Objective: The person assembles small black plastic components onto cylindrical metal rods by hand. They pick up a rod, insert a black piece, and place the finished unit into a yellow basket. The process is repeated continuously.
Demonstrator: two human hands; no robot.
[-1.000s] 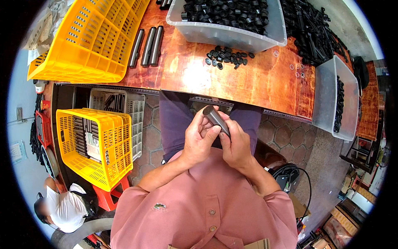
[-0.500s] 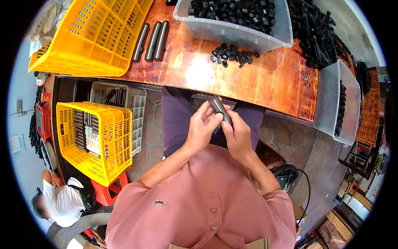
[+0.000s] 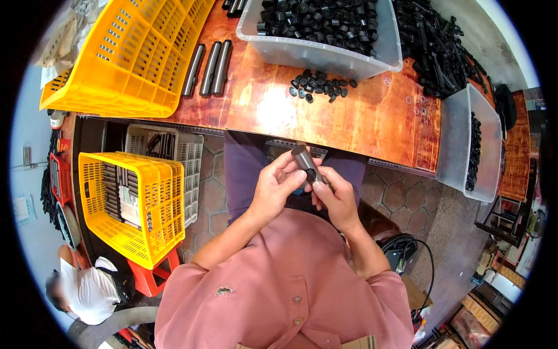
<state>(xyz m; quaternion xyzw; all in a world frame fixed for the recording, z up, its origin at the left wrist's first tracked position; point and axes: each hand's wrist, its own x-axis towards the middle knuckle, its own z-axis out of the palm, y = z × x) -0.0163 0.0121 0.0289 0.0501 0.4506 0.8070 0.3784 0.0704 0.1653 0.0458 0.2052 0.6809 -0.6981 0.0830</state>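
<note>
Between both hands, above my lap, is a dark grey metal tube (image 3: pixel 303 157), tilted with its far end to the upper left. An opening shows partway down its side. My left hand (image 3: pixel 275 185) closes on the far part, thumb pressed near that opening. Lower down, my right hand (image 3: pixel 338 201) grips the near end, which its fingers partly cover. On the wooden table (image 3: pixel 256 110) ahead lie several small black caps (image 3: pixel 318 85). Left of them are several shiny metal tubes (image 3: pixel 212 68) of similar shape.
A clear bin (image 3: pixel 317 60) of black parts stands at the table's back. Black parts (image 3: pixel 433 52) are heaped behind its right side. Yellow crates stand on the table (image 3: pixel 136 64) and below left (image 3: pixel 154 238). Another clear bin (image 3: pixel 455 144) is right. A person (image 3: pixel 92 288) is at lower left.
The tube has tilted so that more of its far end and its side opening show. Both hands have shifted slightly downward in view, still gripping it.
</note>
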